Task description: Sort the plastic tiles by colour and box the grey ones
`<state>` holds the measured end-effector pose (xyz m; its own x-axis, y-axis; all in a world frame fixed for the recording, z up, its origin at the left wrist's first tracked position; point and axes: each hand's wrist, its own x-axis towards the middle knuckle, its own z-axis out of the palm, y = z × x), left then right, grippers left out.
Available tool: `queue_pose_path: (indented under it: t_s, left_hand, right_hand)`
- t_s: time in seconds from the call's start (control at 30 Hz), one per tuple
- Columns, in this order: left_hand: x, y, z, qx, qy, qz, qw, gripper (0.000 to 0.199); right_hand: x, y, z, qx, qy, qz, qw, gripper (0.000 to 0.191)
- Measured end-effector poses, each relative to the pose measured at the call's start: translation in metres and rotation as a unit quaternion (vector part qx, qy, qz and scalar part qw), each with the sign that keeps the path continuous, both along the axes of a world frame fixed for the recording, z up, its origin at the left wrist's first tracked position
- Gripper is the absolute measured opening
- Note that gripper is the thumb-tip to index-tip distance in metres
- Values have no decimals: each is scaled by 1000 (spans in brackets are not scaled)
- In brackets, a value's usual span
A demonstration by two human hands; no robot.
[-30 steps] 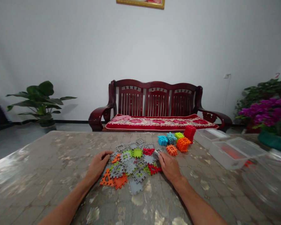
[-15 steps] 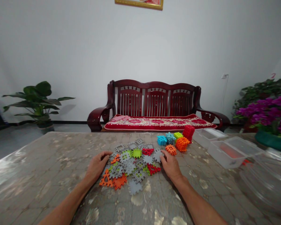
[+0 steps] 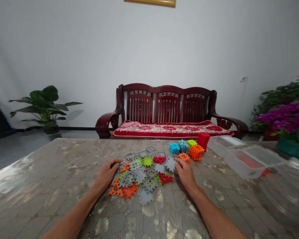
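Observation:
A flat pile of toothed plastic pieces in grey, green, red and orange (image 3: 140,175) lies on the patterned table (image 3: 72,172). My left hand (image 3: 108,171) rests at the pile's left edge, fingers bent and thumb slightly apart, holding nothing. At the right edge my right hand (image 3: 185,172) has its fingertips against a grey square piece (image 3: 170,164), with thumb and index a little apart. Behind my right hand stand small built blocks: a blue one (image 3: 174,148), a teal one (image 3: 183,145), a green one (image 3: 191,143), orange ones (image 3: 196,152) and a tall red one (image 3: 203,141).
Clear plastic boxes (image 3: 244,164) stand at the right, one with orange pieces inside. Transparent lids or containers (image 3: 289,189) lie nearer on that side. Purple flowers in a green pot (image 3: 292,147) are at the far right. A wooden bench (image 3: 168,104) is beyond the table.
The whole view has shifted slightly, so everything appears a little further right. Both hands stay at the sides of the pile, and the pieces look unmoved on the table.

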<state>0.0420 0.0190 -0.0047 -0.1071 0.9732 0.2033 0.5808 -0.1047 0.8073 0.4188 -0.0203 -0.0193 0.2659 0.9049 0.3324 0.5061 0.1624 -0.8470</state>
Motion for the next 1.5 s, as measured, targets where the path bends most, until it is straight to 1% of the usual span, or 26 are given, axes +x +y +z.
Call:
queue_pose_path:
  t_s: [0.07,0.13,0.2,0.3,0.4,0.5,0.57,0.73,0.87,0.97,1.1,1.23,1.4,1.5]
  left_hand:
    - [1,0,1,-1,-2,0,1000,38]
    - [2,-1,2,-3,-5,2,1000,37]
    - [3,-2,3,-7,-6,2,1000,37]
    - [3,-2,3,-11,-1,1,1000,39]
    - [2,-1,3,-5,5,12,1000,39]
    - [3,-2,4,6,6,16,1000,38]
    - [5,-5,7,14,26,-1,1000,37]
    - [14,-13,14,52,148,-74,985,30]
    - [16,-12,16,43,174,-83,980,30]
    - [15,-9,15,32,176,-87,980,25]
    - [18,-6,12,23,183,-75,980,20]
    - [20,-8,11,35,195,-61,978,19]
    - [17,-12,13,46,207,-15,977,23]
    - [14,-12,14,40,211,-9,977,24]
  right_hand:
    - [-1,-2,3,-10,-7,23,1000,49]
    - [-3,-5,7,-12,-32,29,999,45]
    - [-6,-9,10,4,-82,16,997,40]
    - [-12,-14,15,43,-173,0,984,32]
    - [-17,-18,18,67,-234,12,970,26]
    - [-19,-19,18,83,-264,28,960,23]
    - [-19,-19,17,92,-269,42,958,22]
    - [-18,-17,12,95,-257,67,959,26]
    - [-17,-15,10,92,-252,77,960,28]
    - [-17,-15,9,89,-255,78,960,29]
    - [-18,-15,10,87,-257,78,959,28]
    - [-18,-16,11,87,-254,76,960,28]
    - [-18,-18,12,92,-256,73,959,30]
    - [-19,-18,13,89,-260,72,959,32]
